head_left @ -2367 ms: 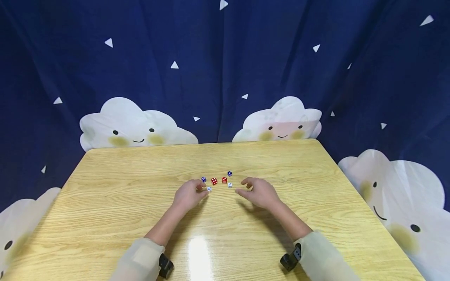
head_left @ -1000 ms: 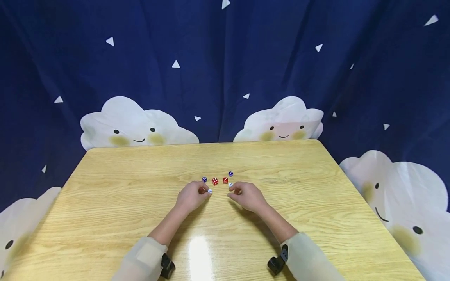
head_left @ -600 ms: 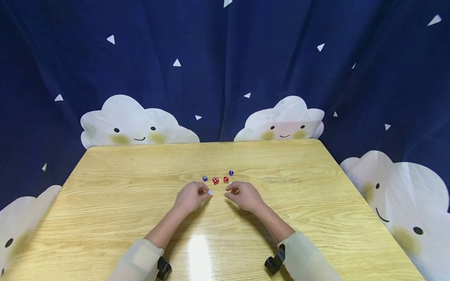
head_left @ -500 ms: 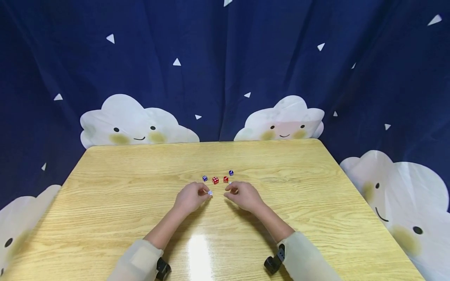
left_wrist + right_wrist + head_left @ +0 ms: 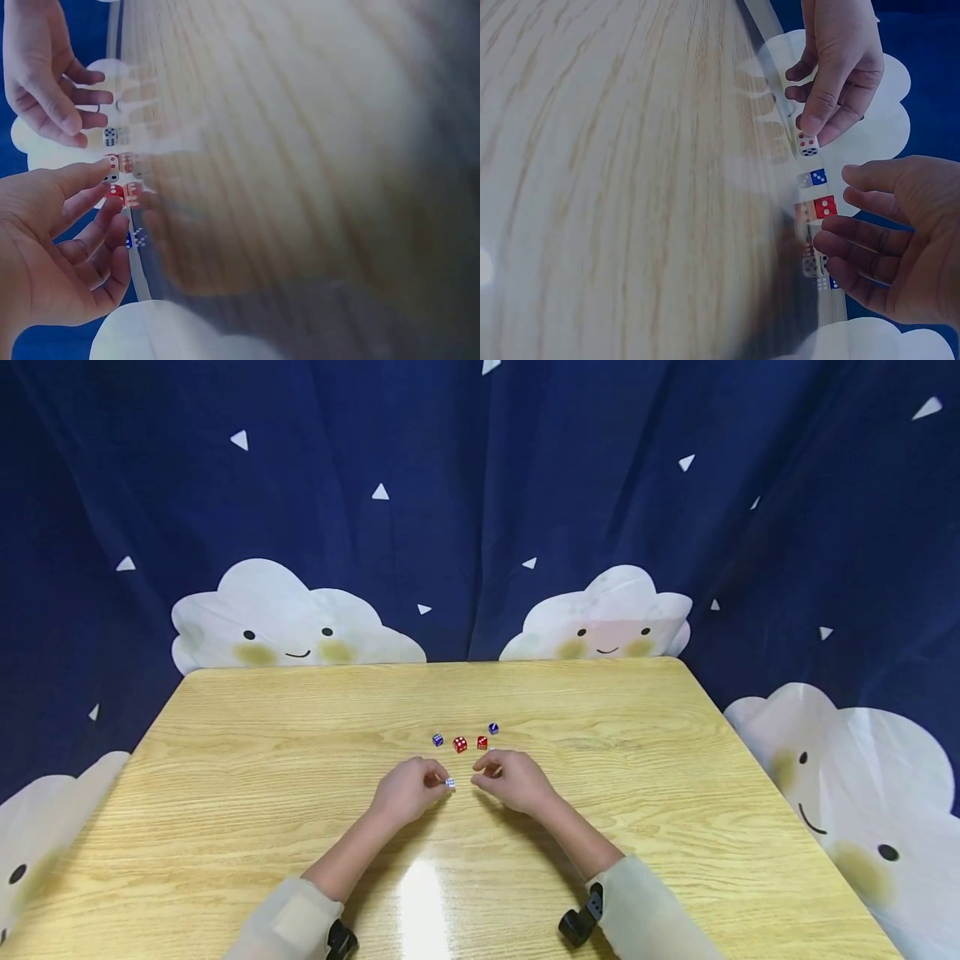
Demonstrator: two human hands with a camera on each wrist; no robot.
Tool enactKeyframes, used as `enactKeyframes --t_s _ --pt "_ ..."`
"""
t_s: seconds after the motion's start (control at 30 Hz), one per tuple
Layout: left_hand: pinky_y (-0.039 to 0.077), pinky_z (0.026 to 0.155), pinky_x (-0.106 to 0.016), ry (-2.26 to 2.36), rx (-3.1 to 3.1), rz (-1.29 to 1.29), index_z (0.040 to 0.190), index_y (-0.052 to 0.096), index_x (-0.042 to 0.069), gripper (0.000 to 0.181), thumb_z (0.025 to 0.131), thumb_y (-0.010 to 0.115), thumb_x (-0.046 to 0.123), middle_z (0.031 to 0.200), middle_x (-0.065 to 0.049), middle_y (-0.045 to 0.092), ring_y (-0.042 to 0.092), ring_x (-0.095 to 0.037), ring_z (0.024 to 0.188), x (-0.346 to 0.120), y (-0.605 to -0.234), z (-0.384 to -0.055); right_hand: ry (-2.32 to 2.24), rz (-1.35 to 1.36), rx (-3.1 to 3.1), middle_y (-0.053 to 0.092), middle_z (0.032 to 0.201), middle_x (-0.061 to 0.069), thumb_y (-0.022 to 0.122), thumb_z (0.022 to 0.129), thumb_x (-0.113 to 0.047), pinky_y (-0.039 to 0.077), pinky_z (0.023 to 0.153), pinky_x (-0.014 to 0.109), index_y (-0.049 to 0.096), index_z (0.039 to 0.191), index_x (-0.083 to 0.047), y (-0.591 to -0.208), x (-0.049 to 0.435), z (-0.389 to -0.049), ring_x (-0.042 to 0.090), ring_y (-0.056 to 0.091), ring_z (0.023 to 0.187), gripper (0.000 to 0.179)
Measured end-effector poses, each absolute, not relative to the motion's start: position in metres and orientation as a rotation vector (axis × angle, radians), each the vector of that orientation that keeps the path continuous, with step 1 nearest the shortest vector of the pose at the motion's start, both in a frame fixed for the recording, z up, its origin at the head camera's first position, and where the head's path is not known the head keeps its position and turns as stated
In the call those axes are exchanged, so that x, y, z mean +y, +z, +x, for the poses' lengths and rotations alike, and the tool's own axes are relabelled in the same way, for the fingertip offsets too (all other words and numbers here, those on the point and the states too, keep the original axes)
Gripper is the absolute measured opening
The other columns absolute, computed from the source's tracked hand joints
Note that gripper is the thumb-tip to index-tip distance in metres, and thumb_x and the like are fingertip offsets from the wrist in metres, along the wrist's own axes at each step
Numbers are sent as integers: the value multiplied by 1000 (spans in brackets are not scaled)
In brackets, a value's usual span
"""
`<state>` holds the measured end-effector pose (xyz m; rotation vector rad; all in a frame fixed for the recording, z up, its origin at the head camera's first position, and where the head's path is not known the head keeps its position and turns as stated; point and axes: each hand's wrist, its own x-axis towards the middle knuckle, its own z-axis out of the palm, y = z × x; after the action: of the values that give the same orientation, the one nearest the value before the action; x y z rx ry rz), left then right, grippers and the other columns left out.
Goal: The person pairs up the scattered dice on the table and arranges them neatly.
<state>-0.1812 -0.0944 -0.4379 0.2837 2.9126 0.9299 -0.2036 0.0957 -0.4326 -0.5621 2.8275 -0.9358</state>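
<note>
My left hand (image 5: 407, 787) pinches a white die (image 5: 450, 783) between thumb and index finger, low over the wooden table. In the right wrist view this white die (image 5: 808, 144) shows red and black pips at those fingertips. Facing it, my right hand (image 5: 517, 779) has loosely curved fingers with a gap between thumb and index finger, holding nothing. A second white die (image 5: 110, 136), with black pips, is close by the right hand and mostly hidden behind it in the head view. Beyond the hands lie two red dice, a left one (image 5: 460, 744) and a right one (image 5: 482, 742).
A blue die (image 5: 438, 740) sits left of the red dice, and another blue die (image 5: 493, 728) is behind them at right. The light wooden table (image 5: 247, 760) ends at a dark blue curtain (image 5: 420, 527) with clouds. A light reflection shines near the front.
My left hand has taken hold of the white die and drawn it slightly toward the body. The right hand has moved left, covering most of the other white die. Red and blue dice stay put.
</note>
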Motion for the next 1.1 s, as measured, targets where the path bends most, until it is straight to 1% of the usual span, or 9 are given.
enactKeyframes --t_s 0.2,0.53,0.77,0.93,1.1 --pt "38 54 -24 936 2894 307 84 65 19 14 76 67 30 75 5 55 49 -9 66 -93 -439 -179 -926 -584 2815 63 81 -4 63 80 -30 45 64 24 65 95 -15 -434 91 -201 10 59 75 22" --pt "38 52 -24 933 2886 331 84 65 18 12 76 67 27 74 4 56 48 -9 64 -93 -443 -179 -906 -618 2813 62 78 -6 63 80 -30 44 63 23 65 94 -15 -436 85 -200 6 56 70 21" --pt "38 54 -24 939 2881 325 83 65 17 11 76 67 26 75 4 57 49 -10 66 -92 -444 -180 -874 -628 2798 60 75 -7 63 79 -29 41 58 21 65 94 -16 -438 80 -200 4 51 57 20" --pt "37 53 -24 944 2889 328 83 65 16 11 76 67 24 74 4 55 48 -10 64 -92 -445 -179 -816 -655 2814 57 73 -7 65 78 -28 39 56 21 66 94 -15 -439 76 -201 5 48 60 20" --pt "37 55 -24 972 2882 334 83 65 14 10 76 67 21 74 3 54 47 -10 64 -92 -445 -179 -806 -679 2809 54 72 -7 65 77 -26 38 54 20 67 92 -15 -443 73 -202 6 46 61 19"
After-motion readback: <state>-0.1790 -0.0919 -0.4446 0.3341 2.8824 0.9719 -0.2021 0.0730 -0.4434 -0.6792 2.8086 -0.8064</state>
